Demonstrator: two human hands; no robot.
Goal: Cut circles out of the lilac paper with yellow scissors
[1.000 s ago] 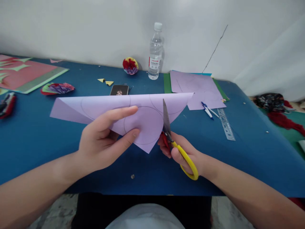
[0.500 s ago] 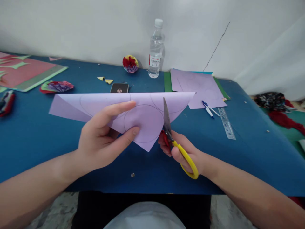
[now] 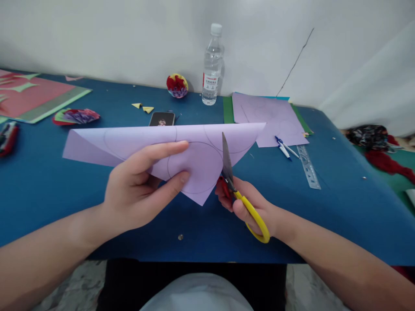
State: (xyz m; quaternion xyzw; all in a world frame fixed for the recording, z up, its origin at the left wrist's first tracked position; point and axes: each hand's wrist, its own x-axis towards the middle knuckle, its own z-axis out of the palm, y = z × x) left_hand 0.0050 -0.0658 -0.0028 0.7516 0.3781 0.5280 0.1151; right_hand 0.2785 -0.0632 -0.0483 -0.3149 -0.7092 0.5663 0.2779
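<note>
My left hand (image 3: 139, 185) grips a sheet of purple paper (image 3: 197, 166), thumb in front and index finger lying along its face. Drawn circles mark the sheet, which curves over at its top edge. In my right hand (image 3: 249, 203) is a pair of scissors (image 3: 228, 162) with yellow and red handles. One blade lies in front of the paper, at the right side of a drawn circle, pointing up; the other blade is hidden behind the sheet. Both hands are above the blue table (image 3: 129, 242).
Behind the paper are a phone (image 3: 162, 119), a water bottle (image 3: 212, 65) and a paper ball (image 3: 177, 86). More purple paper (image 3: 269, 116), pens (image 3: 283, 149) and a clear ruler (image 3: 308, 167) lie right. Left are a folded colourful paper piece (image 3: 76, 116) and a red-and-black object (image 3: 8, 139).
The paper's left corner has shifted slightly left and down. My left index finger has moved a little to the right and lower. The scissors have stayed almost still.
</note>
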